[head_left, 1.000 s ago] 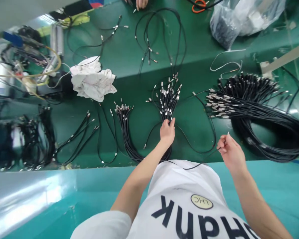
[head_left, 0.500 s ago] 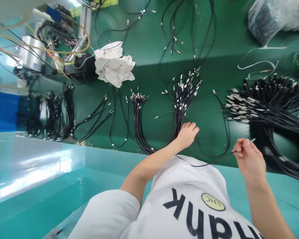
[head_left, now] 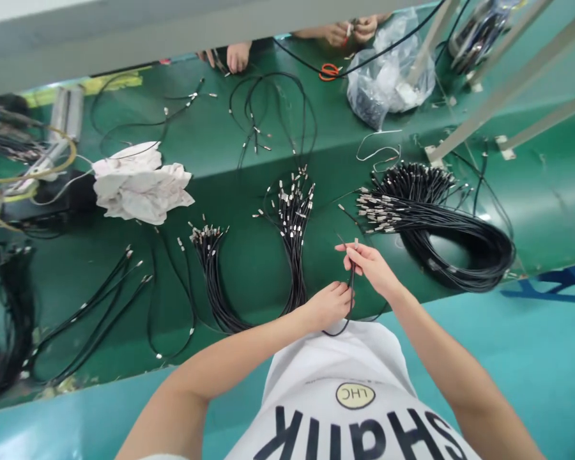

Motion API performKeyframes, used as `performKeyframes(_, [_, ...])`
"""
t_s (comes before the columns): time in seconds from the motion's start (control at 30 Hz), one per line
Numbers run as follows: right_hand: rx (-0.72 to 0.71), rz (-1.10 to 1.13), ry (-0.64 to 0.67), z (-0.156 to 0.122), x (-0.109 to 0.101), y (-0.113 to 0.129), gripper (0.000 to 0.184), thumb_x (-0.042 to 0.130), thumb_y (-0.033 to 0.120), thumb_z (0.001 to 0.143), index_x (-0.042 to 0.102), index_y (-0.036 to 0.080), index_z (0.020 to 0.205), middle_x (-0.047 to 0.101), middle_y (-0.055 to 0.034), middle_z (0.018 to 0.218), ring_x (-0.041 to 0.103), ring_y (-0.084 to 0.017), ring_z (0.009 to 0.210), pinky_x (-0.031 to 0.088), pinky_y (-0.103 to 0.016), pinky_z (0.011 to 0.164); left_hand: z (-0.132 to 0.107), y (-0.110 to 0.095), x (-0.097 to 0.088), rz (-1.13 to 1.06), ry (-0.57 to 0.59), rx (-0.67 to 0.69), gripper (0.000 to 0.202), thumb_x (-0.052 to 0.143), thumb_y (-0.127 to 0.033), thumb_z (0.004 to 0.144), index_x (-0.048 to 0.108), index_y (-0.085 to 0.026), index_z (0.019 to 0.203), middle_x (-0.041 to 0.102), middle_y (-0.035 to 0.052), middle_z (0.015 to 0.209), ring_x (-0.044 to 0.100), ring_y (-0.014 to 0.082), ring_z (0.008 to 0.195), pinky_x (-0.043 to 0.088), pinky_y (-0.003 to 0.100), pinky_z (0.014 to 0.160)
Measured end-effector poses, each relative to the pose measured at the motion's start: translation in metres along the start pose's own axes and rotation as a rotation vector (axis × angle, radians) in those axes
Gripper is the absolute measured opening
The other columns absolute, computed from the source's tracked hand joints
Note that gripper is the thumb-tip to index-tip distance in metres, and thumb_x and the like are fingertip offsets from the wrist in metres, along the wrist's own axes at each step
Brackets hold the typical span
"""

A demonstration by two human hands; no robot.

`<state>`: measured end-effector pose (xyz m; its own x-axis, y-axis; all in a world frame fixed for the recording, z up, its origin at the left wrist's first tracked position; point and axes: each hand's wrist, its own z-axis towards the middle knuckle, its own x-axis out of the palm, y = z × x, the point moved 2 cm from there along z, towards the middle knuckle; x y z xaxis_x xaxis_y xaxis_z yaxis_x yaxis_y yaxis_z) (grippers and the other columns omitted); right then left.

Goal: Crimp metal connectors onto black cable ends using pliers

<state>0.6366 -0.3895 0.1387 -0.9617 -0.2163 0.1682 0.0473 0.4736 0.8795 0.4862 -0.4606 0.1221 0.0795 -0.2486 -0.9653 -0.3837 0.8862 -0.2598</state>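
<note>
Left hand (head_left: 326, 304) loosely curled, fingers pinching the lower stretch of a thin black cable (head_left: 351, 285) just above the counter (head_left: 249, 268) edge. Right hand (head_left: 371, 265) just beside it, fingertips closed on the same cable's upper end near its metal connector (head_left: 356, 243). Cable loops down over the white shirt; its far run is hard to follow. Big cable coil (head_left: 460, 236) to the right, co-workers' hands cut off at the top.

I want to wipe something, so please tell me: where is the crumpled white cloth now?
In the head view, the crumpled white cloth lies on the green table at the left, far from both hands, beside the tangled yellow wires and beyond the small cable bundle.
</note>
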Motion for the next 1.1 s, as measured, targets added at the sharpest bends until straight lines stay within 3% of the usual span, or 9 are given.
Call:
performKeyframes(0.17, [-0.052, 0.036, -0.068, -0.016, -0.011, -0.014, 0.041, 0.055, 0.051, 0.094, 0.066, 0.018, 0.114, 0.059, 0.0002, 0.074, 0.039, -0.007, 0.058, 0.030, -0.022, 0.051, 0.000, 0.002, 0.016, -0.056, 0.047, -0.031, 0.023, 0.044, -0.016, 0.098, 0.067, -0.014, 0.102, 0.064, 0.0124, 0.114, 0.057, 0.0243, 0.113, 0.045, 0.038, 0.098])
performKeyframes(0.4, [-0.001, -0.008, -0.268, 0.005, -0.046, -0.050, 0.049, 0.063, 0.056, 0.086, 0.066, 0.017, 0.115, 0.065, -0.0023, 0.088, 0.046, -0.005, 0.054, 0.039, -0.021, 0.049, 0.002, 0.023, 0.046, -0.228, 0.092, -0.176, 0.021, 0.051, -0.006, 0.088, 0.066, -0.016, 0.098, 0.064, 0.0126, 0.110, 0.059, 0.0247, 0.109, 0.050, 0.041, 0.096])
performKeyframes(0.5, [0.010, 0.004, -0.307, 0.007, -0.054, -0.053, 0.047, 0.061, 0.059, 0.085, 0.066, 0.017, 0.107, 0.059, 0.0009, 0.079, 0.046, -0.005, 0.050, 0.039, -0.020, 0.047, -0.010, 0.042, 0.045, -0.332, 0.065, -0.288, 0.028, 0.050, -0.002, 0.085, 0.066, -0.017, 0.103, 0.063, 0.0125, 0.117, 0.059, 0.0247, 0.114, 0.049, 0.042, 0.102])
performKeyframes(0.63, [0.008, 0.014, -0.202, 0.019, -0.026, -0.040, 0.045, 0.063, 0.060, 0.085, 0.064, 0.017, 0.101, 0.057, 0.0004, 0.080, 0.059, -0.007, 0.058, 0.047, -0.021, 0.053, -0.023, 0.060, 0.025, -0.639, -0.098, -0.569, 0.034, 0.042, -0.018, 0.098, 0.056, -0.020, 0.129, 0.055, 0.0126, 0.139, 0.063, 0.0203, 0.112, 0.052, 0.038, 0.097])
performKeyframes(0.73, [-0.010, -0.032, -0.172, 0.045, 0.002, -0.030, 0.041, 0.058, 0.057, 0.089, 0.060, 0.018, 0.102, 0.061, -0.0015, 0.085, 0.066, -0.010, 0.067, 0.053, -0.022, 0.061, -0.030, 0.052, 0.012, -1.066, -0.222, -0.798, 0.042, 0.026, -0.040, 0.105, 0.054, -0.017, 0.127, 0.069, 0.0110, 0.107, 0.069, 0.0168, 0.081, 0.056, 0.035, 0.076])
performKeyframes(0.8, [-0.015, -0.104, -0.178, 0.066, 0.006, -0.029, 0.040, 0.054, 0.056, 0.092, 0.060, 0.018, 0.105, 0.064, -0.0033, 0.091, 0.067, -0.012, 0.072, 0.055, -0.024, 0.067, -0.037, 0.044, 0.009, -1.304, -0.257, -0.893, 0.048, 0.030, -0.050, 0.103, 0.060, -0.015, 0.114, 0.064, 0.0026, 0.071, 0.062, 0.0145, 0.058, 0.052, 0.031, 0.060])
performKeyframes(0.9, [-0.004, -0.290, -0.281, 0.085, -0.023, -0.035, 0.040, 0.061, 0.050, 0.090, 0.060, 0.018, 0.112, 0.064, -0.0097, 0.111, 0.067, -0.017, 0.088, 0.056, -0.031, 0.079, -0.057, 0.053, 0.011, -1.454, -0.443, -1.096, 0.047, 0.046, -0.060, 0.095, 0.064, -0.016, 0.096, 0.044, -0.0054, 0.056, 0.048, 0.0112, 0.047, 0.045, 0.028, 0.053])
performKeyframes(1.0, [0.038, -0.515, -0.483, 0.084, -0.071, -0.049, 0.034, 0.066, 0.035, 0.085, 0.058, 0.013, 0.111, 0.051, -0.0203, 0.132, 0.055, -0.029, 0.116, 0.046, -0.043, 0.098, -0.083, 0.091, 0.019, -1.270, -0.631, -1.287, 0.048, 0.039, -0.061, 0.096, 0.060, -0.018, 0.094, 0.047, -0.0033, 0.062, 0.055, 0.0140, 0.058, 0.049, 0.030, 0.061])
performKeyframes(1.1, [0.090, -0.661, -0.570, 0.073, -0.100, -0.065, 0.025, 0.065, 0.028, 0.083, 0.058, 0.014, 0.102, 0.047, -0.0229, 0.134, 0.052, -0.035, 0.120, 0.039, -0.048, 0.102, -0.103, 0.133, 0.028, -1.019, -0.651, -1.493, 0.045, 0.038, -0.057, 0.095, 0.058, -0.018, 0.085, 0.050, -0.0010, 0.064, 0.057, 0.0165, 0.063, 0.050, 0.033, 0.066])
